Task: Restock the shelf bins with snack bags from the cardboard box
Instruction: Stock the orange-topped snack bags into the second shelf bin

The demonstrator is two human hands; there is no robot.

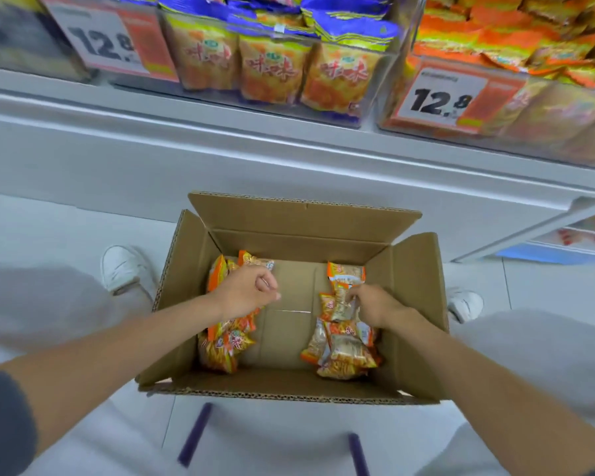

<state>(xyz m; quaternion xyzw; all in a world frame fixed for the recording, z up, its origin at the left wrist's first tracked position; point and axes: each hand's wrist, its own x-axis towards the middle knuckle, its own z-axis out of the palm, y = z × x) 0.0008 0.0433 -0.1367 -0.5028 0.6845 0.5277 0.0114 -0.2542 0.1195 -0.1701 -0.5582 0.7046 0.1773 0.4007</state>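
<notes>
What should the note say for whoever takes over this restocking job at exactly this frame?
Left grip: fingers curled over the left pile of snack bags in the cardboard box; I cannot tell whether it holds a bag.
Right grip: pinching a bag on top of the right pile.
The box stands open on the floor below the shelf bins, which look well filled.
Done: nothing certain, though the middle of the box floor is bare.
Left: lift both piles up into the bins.
</notes>
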